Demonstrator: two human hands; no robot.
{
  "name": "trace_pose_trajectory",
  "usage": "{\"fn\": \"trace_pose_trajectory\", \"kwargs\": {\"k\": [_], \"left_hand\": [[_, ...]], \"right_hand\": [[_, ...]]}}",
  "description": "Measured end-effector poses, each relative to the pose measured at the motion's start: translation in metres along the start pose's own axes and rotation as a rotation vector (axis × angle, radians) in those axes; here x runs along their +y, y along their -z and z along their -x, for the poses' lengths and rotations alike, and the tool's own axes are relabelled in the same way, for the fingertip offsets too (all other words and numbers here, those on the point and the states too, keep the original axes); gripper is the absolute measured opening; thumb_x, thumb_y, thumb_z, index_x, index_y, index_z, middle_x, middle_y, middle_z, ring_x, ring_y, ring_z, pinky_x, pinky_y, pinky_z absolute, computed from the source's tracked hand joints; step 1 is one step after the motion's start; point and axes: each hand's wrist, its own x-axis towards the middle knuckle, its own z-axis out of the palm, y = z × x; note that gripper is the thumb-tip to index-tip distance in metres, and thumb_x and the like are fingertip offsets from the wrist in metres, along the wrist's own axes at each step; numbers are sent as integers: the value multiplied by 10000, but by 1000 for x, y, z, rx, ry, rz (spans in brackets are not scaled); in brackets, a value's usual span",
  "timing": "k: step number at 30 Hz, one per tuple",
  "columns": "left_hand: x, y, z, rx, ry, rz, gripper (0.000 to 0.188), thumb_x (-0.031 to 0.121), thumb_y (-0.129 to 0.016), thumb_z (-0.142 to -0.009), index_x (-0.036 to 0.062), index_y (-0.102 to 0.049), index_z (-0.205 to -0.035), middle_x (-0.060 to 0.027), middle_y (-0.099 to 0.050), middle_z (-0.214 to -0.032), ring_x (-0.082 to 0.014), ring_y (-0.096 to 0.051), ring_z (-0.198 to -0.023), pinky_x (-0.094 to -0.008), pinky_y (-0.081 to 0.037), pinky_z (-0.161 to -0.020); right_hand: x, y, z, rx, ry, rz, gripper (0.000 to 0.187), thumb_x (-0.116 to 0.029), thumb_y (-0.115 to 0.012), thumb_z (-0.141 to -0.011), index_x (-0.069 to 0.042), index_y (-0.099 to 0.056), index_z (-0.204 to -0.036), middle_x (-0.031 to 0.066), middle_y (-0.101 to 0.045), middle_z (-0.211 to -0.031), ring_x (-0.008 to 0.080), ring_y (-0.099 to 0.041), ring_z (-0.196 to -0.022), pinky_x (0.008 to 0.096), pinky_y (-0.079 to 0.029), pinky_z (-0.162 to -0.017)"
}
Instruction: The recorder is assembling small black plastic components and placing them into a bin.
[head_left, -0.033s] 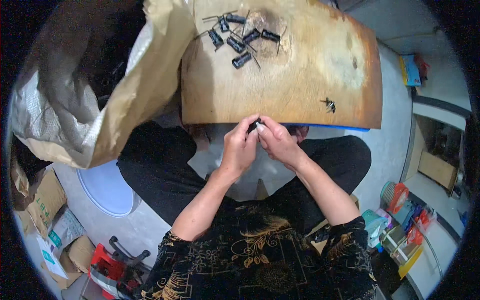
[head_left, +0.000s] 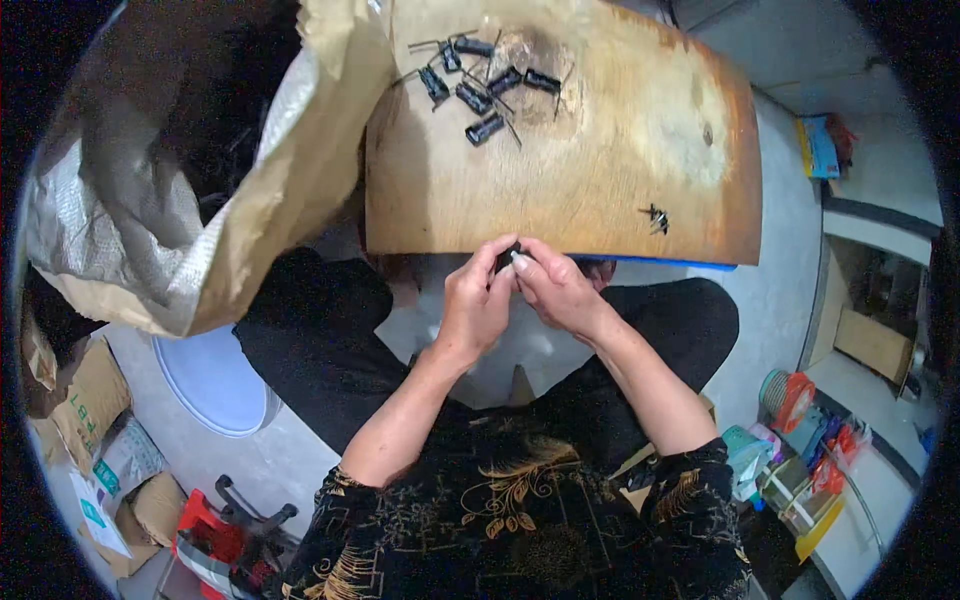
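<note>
My left hand (head_left: 478, 305) and my right hand (head_left: 560, 290) meet at the near edge of the wooden board (head_left: 590, 190). Between their fingertips is a small black piece (head_left: 509, 255), mostly covered, so its exact kind is hidden. Both hands are closed on it, thumbs and forefingers pinching. Toward the far left of the board lie several short black cylindrical parts (head_left: 484, 129) with thin dark rods sticking out. A small cluster of thin dark and shiny bits (head_left: 657, 219) rests near the board's right front.
A large open woven sack (head_left: 290, 170) stands left of the board, dark inside. Below it on the floor is a round pale-blue lid or tub (head_left: 212, 380). Cardboard and bags (head_left: 95, 405) lie at far left, a red object (head_left: 210, 535) at lower left, and coloured bags (head_left: 800, 440) at right.
The view has shifted very slightly. Both hands keep the same pinch on the small black piece, and the parts on the board lie as before.
</note>
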Motion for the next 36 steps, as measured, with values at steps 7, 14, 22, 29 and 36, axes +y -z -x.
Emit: {"fn": "trace_pose_trajectory", "kwargs": {"k": [7, 14, 22, 29, 36], "left_hand": [[57, 101, 40, 247, -202, 140, 325, -20, -468, -840, 18, -474, -1163, -135, -608, -932, -126, -595, -656, -221, -473, -578], [2, 252, 80, 649, -177, -191, 333, 5, -417, -889, 34, -405, -1221, -135, -592, -950, -82, -529, -618, -189, -408, -515], [-72, 305, 95, 608, -62, -1012, 386, 83, -534, -830, 29, -446, -1202, -184, -554, -1045, -386, -540, -949, -410, -423, -855], [59, 137, 69, 344, -366, -199, 466, 35, -635, -730, 7, -474, -1167, -111, -554, -967, -131, -553, -707, -252, -458, -609], [27, 18, 41, -346, 161, 386, 641, 80, -658, -764, 11, -291, -1286, -66, -558, -912, -89, -539, -693, -217, -451, -546]], "right_hand": [[-75, 59, -45, 430, 611, 953, 297, -149, -521, -846, -96, -502, -1138, 70, -542, -759, 179, -519, -673, 318, -432, -611], [-86, 108, -105, 356, 600, 1653, 183, -101, -531, -788, -88, -514, -969, 152, -582, -855, 335, -573, -782, 400, -462, -652], [-79, 87, -74, 442, 726, 1445, 158, -134, -549, -817, -64, -535, -958, 121, -598, -784, 275, -586, -689, 366, -457, -614], [-55, 15, 29, 226, 372, 281, 166, -191, -484, -910, -29, -519, -923, 9, -554, -724, 28, -403, -469, 163, -315, -424], [-6, -13, 69, 130, 331, 117, 144, -203, -526, -897, -60, -534, -904, -49, -474, -660, 10, -368, -465, 151, -264, -397]]}}
